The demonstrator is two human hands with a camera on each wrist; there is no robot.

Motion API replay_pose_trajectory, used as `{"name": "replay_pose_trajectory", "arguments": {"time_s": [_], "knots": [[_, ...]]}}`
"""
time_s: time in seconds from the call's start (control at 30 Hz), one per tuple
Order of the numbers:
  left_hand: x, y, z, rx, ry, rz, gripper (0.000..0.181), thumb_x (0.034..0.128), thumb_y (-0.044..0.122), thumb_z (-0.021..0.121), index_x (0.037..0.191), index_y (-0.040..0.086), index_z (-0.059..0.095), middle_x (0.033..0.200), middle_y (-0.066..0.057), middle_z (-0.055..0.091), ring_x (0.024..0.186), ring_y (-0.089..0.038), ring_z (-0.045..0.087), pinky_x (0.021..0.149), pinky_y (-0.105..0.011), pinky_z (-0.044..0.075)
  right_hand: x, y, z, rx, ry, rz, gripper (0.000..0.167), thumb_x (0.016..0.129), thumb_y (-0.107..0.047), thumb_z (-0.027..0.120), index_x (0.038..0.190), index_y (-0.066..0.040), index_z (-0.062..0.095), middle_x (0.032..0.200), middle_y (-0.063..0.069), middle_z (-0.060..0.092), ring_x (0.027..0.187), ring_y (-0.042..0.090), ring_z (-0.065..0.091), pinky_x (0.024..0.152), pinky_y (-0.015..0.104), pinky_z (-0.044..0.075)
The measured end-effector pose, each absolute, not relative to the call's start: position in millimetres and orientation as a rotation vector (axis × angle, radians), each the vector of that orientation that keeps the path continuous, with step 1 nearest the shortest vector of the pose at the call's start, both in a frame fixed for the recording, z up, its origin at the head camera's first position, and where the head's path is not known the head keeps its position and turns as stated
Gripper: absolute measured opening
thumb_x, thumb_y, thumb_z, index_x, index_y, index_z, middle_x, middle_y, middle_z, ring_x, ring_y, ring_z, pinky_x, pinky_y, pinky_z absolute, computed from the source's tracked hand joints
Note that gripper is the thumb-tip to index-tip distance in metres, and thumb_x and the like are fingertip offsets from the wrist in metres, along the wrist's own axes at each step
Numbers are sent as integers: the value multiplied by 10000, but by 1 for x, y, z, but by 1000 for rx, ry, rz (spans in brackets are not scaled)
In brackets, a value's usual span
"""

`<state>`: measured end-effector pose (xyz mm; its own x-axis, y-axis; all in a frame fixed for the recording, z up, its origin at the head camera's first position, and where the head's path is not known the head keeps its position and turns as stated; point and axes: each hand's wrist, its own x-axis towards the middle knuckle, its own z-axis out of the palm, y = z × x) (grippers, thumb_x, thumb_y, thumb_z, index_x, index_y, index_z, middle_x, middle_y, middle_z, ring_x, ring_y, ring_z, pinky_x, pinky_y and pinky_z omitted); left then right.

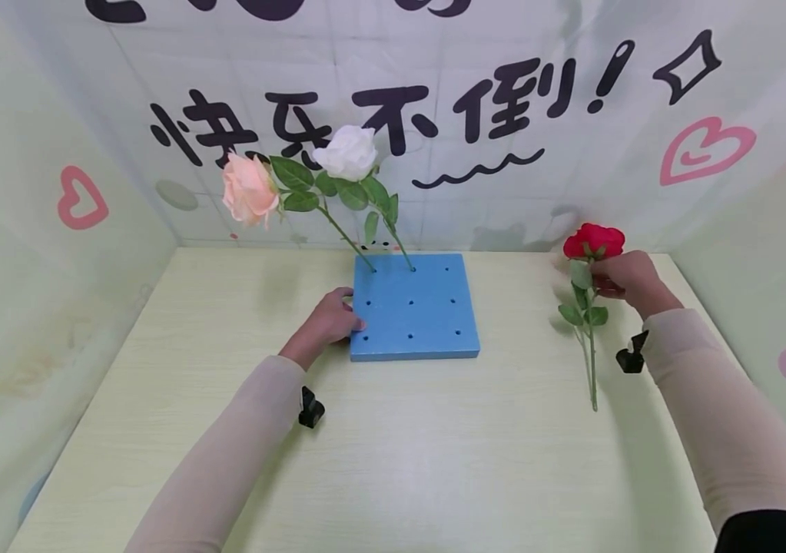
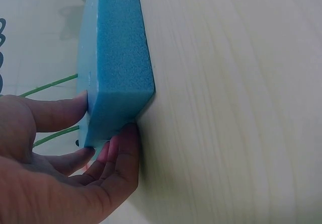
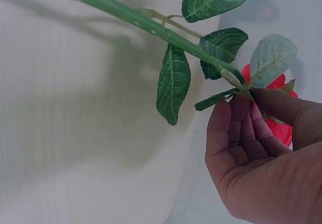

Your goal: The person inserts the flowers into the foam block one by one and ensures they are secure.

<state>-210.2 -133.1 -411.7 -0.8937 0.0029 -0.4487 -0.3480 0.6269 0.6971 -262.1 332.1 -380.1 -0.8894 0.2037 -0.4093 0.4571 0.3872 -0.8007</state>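
A blue foam block with several small holes lies flat on the table. My left hand grips its left edge, thumb on the top face and fingers along the side, as the left wrist view shows. A peach rose and a white rose stand in holes at the block's far edge, both leaning left. At the right, my right hand pinches a red rose by its stem just below the bloom. The rose's leafy stem hangs down toward the person, its lower end free of the hand.
The pale wooden table meets a printed backdrop behind the block, with more cloth on both sides. A small black wrist camera sits at the left sleeve, and another camera at the right sleeve.
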Motion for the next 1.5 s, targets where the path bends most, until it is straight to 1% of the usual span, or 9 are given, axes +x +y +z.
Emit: {"name": "replay_pose_trajectory", "arguments": {"time_s": [0.17, 0.3, 0.4, 0.6, 0.7, 0.77, 0.97, 1.3, 1.5], "knots": [[-210, -133, -411, -273, 2442, 1167, 710, 909, 77, 618, 1525, 89, 266, 1333, -184, 476, 1080, -309, 528, 940, -439, 476, -258, 329, -366, 510, 2429, -1528, 191, 921, -219, 634, 977, -38, 604, 672, -74, 648, 669, 92, 662, 739, 319, 577], [-210, -132, -411, -275, 2442, 1164, 708, 911, 80, 618, 1526, 93, 266, 1332, -179, 475, 1087, -309, 520, 945, -436, 471, -254, 325, -354, 438, 2439, -1587, 116, 912, -223, 647, 839, -134, 662, 673, -78, 658, 681, 85, 665, 719, 305, 578], [-210, -131, -411, -275, 2444, 1160, 708, 911, 83, 619, 1525, 94, 268, 1330, -178, 477, 1089, -309, 519, 949, -435, 469, -252, 322, -346, 396, 2443, -1622, 186, 914, -231, 653, 731, -223, 684, 673, -83, 664, 678, 82, 666, 690, 284, 576], [-211, -132, -410, -282, 2443, 1157, 706, 915, 85, 619, 1527, 100, 265, 1328, -175, 473, 1084, -309, 517, 946, -434, 474, -251, 314, -328, 306, 2474, -1596, 211, 943, -241, 630, 748, -264, 706, 720, -91, 679, 695, 78, 670, 671, 260, 572], [-211, -132, -410, -281, 2445, 1158, 706, 915, 83, 620, 1526, 100, 267, 1320, -173, 476, 1076, -305, 520, 933, -426, 476, -249, 310, -319, 265, 2492, -1577, 147, 940, -249, 640, 816, -242, 718, 741, -93, 689, 702, 78, 676, 670, 259, 572], [-211, -132, -410, -280, 2446, 1157, 704, 915, 82, 620, 1526, 99, 269, 1314, -173, 478, 1072, -305, 520, 927, -423, 477, -247, 307, -313, 235, 2512, -1555, 128, 938, -263, 643, 933, -161, 722, 747, -97, 691, 710, 85, 679, 671, 256, 572], [-210, -132, -411, -279, 2451, 1153, 700, 918, 83, 616, 1526, 96, 268, 1316, -175, 477, 1075, -307, 517, 934, -427, 475, -244, 298, -299, 208, 2561, -1478, 469, 916, -340, 666, 1222, 9, 601, 770, -114, 689, 736, 94, 677, 682, 231, 558], [-210, -133, -412, -278, 2446, 1168, 708, 911, 73, 621, 1524, 88, 267, 1315, -181, 477, 1053, -302, 531, 908, -419, 489, -244, 286, -277, 198, 2663, -1340, 546, 929, -404, 621, 1294, 0, 576, 798, -159, 658, 821, 90, 603, 702, 207, 505], [-210, -133, -411, -268, 2446, 1176, 715, 903, 66, 622, 1524, 82, 268, 1315, -188, 492, 1064, -301, 542, 913, -421, 483, -242, 279, -269, 167, 2680, -1368, 505, 957, -354, 588, 1308, 8, 564, 818, -160, 661, 803, 74, 626, 747, 185, 477]]}}
